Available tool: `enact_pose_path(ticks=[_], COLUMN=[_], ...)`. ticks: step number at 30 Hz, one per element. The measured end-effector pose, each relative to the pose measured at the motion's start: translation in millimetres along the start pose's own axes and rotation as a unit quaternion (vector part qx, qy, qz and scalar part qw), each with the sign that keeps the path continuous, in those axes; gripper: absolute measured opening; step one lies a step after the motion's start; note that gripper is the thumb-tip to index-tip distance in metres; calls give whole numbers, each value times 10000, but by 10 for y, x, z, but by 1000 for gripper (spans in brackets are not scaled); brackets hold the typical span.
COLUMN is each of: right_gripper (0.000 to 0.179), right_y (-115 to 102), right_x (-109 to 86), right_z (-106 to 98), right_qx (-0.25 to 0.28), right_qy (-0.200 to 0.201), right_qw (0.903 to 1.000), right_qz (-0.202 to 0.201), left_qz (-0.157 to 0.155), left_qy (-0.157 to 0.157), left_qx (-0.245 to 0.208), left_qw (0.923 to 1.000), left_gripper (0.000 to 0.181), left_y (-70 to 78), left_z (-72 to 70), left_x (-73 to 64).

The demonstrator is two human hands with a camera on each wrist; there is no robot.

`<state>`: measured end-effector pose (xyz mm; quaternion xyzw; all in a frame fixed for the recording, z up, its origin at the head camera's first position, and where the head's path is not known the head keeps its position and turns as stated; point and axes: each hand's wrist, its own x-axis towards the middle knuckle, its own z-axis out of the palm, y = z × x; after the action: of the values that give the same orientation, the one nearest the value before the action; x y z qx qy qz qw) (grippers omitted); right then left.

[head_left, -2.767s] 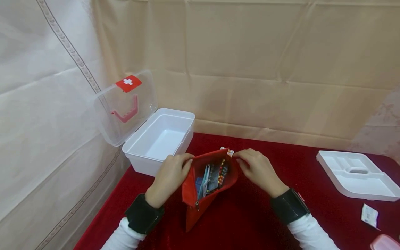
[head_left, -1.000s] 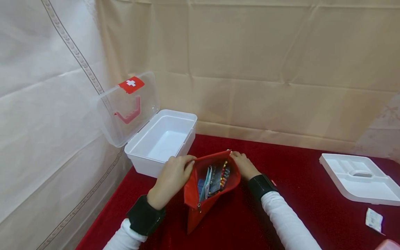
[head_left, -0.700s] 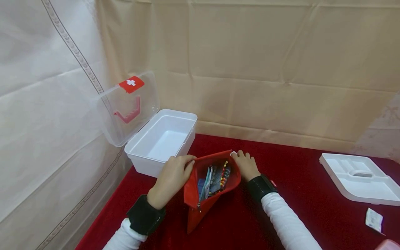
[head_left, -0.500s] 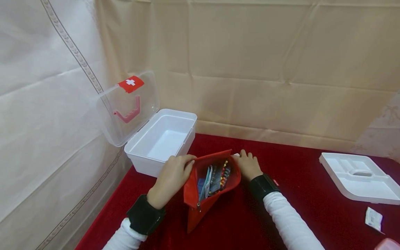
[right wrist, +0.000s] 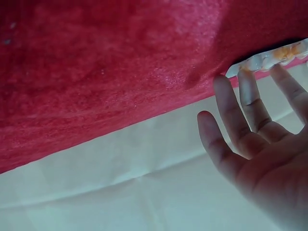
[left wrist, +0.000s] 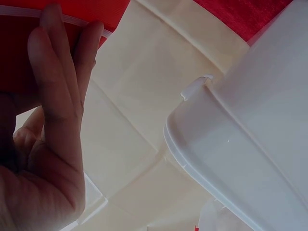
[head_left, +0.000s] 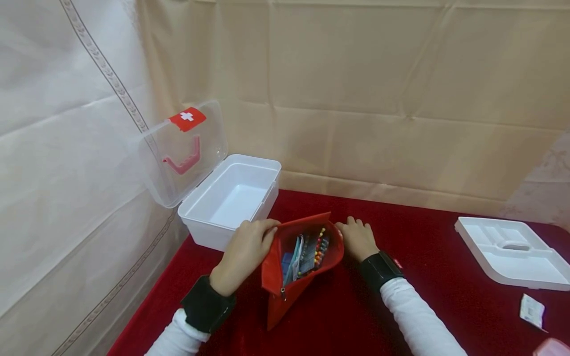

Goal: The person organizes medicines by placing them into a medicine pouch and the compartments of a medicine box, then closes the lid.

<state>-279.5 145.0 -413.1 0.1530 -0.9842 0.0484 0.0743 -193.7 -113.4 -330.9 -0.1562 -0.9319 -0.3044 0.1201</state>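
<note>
My left hand [head_left: 244, 249] pinches the left rim of an open red zip pouch [head_left: 285, 304], which leans on the red cloth with its mouth facing up. Inside stand a pill blister strip [head_left: 319, 252] with red and yellow capsules, grey blister packs and blue-white packets. The left wrist view shows the fingers against the pouch's red cloth [left wrist: 29, 6]. Just beyond the pouch's right side, my right hand [head_left: 357, 240] reaches down to the table. Its extended, spread fingers touch a blister pack [right wrist: 274, 57] with orange and white pills; the thumb is hidden.
Behind the left hand stands a white first-aid box [head_left: 202, 230] with its clear lid [head_left: 178, 143] raised. At the right lie a white compartment tray [head_left: 525, 269] and a small white packet [head_left: 532, 310]. A pink thing [head_left: 552, 347] shows in the lower right corner.
From beside the pouch's right corner, the right hand has lowered behind it to the blister pack, then shifted slightly right and nearer. The left hand keeps its hold on the pouch.
</note>
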Motion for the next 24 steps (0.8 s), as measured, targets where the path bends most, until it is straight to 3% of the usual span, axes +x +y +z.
enact_pose_path(ticks=[9,15,19,24], right_gripper=[20,31,29,21], right_y=[83,185,220,224], right_x=[-28,-43,-34,-20], right_z=[29,77,89,77], right_qx=[-345,58,307,209], right_qy=[337,460,442,582], right_qw=[9988,9988,9983,9981], right_qz=[46,185,201,-4], left_qz=[-42,-52,-60,-73], left_qy=[75,118,106,88], left_qx=[73,162,146,122], left_qw=[9999,9998,9998,9999], left_gripper=[22,21,22,22], left_y=[2,-4,-3,0], left_z=[-4,-4,-7,-7], left_x=[-3,3,2,2])
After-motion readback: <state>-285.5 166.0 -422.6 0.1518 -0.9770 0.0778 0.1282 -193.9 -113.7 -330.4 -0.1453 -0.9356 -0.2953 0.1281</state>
